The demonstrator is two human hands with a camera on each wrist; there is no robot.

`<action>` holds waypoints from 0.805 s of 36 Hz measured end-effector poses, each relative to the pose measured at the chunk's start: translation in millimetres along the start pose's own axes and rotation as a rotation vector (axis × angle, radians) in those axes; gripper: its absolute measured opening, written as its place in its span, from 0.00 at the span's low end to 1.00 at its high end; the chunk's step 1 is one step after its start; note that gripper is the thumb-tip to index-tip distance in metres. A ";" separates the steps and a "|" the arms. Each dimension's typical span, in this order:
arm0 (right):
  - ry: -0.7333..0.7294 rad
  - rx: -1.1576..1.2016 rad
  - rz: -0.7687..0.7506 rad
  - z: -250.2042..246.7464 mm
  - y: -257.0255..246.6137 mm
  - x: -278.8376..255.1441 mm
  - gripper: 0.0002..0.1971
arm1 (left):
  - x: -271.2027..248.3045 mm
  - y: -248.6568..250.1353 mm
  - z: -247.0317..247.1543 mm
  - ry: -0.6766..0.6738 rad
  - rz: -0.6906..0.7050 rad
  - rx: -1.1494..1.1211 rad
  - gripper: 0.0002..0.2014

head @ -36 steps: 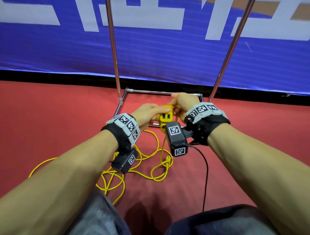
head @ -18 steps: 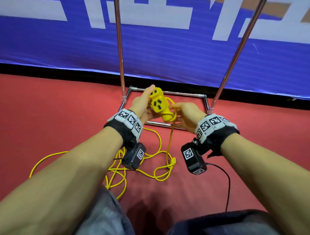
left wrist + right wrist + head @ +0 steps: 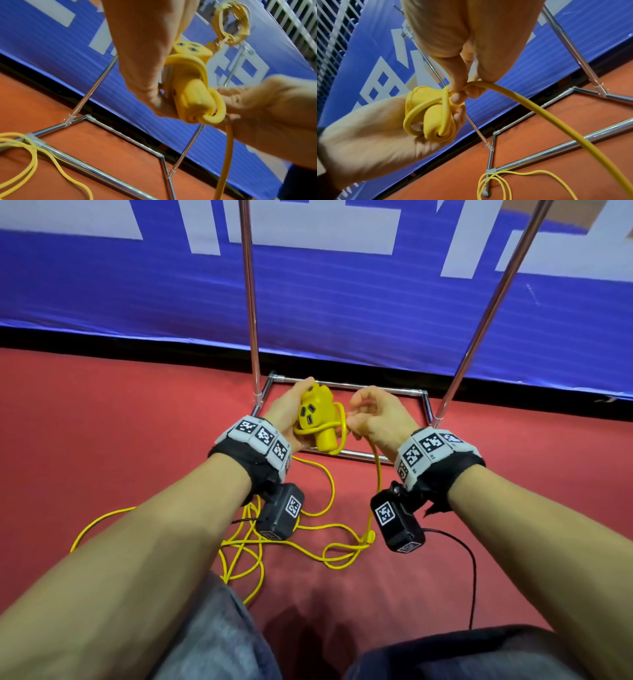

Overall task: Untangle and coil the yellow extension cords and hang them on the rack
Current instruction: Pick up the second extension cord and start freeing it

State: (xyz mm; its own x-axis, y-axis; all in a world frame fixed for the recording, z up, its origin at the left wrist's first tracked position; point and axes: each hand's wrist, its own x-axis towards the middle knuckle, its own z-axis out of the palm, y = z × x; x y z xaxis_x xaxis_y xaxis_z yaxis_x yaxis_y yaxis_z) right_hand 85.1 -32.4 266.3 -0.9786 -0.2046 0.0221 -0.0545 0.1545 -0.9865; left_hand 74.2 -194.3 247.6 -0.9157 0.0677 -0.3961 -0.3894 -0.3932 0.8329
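My left hand (image 3: 291, 412) grips the yellow socket block (image 3: 317, 419) of an extension cord, its outlets facing me. A loop of yellow cord (image 3: 202, 75) is wrapped round the block (image 3: 190, 81). My right hand (image 3: 370, 416) pinches the cord (image 3: 488, 86) just beside the block (image 3: 433, 116), and the cord drops from there to a tangle of loops (image 3: 308, 535) on the red floor. Another coiled yellow cord (image 3: 229, 25) hangs high on the rack in the left wrist view.
The chrome rack's base frame (image 3: 346, 453) lies on the red carpet right under my hands, with two uprights (image 3: 248, 285) rising before a blue banner (image 3: 342, 302). A thin black cable (image 3: 472, 570) trails from my right wrist camera. My knees fill the bottom edge.
Both hands have parted slightly; the socket block turned upright in my left hand and a cord loop now lies across it. My right hand slid onto the cord beside it.
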 end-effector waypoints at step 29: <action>-0.193 -0.131 0.260 -15.3 5.6 0.3 0.06 | -19.6 7.1 -4.8 -0.249 0.074 0.266 0.20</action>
State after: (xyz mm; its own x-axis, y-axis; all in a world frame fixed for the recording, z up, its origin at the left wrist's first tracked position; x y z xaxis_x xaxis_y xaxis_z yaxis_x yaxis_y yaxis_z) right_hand 81.5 -16.8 263.2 -0.9081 -0.3195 -0.2707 0.1545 0.3453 -0.9257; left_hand 89.9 -202.8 259.4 -0.9259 0.2814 -0.2521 -0.3032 -0.1552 0.9402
